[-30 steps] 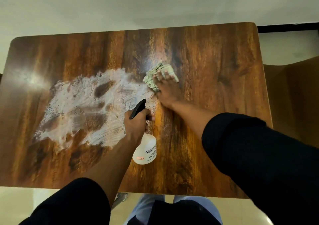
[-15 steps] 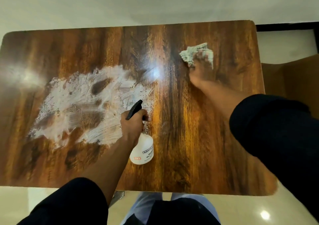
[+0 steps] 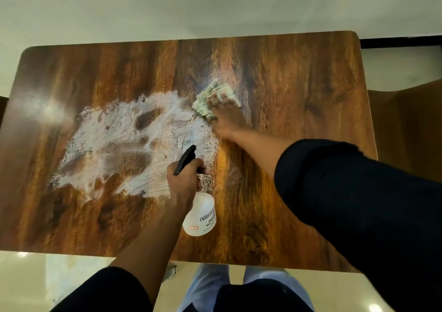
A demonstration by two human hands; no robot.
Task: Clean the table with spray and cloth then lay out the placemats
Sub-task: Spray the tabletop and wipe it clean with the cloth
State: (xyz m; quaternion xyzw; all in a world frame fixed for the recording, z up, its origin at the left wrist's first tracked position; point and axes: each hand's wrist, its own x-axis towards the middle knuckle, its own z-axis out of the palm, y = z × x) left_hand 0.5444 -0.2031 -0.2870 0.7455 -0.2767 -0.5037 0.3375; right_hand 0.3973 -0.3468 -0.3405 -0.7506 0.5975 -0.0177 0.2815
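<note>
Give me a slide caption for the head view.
Right hand wipes cloth beside white residue on table; left hand grips spray bottle.

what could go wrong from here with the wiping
1. The white foam patch covers much of the table's left half, while the small bunched cloth under the right hand sits only at its right edge; it may smear rather than lift the foam.
2. The left hand holds the spray bottle beside the foam, in the cloth's likely path; a sweep toward it could knock it.
</note>
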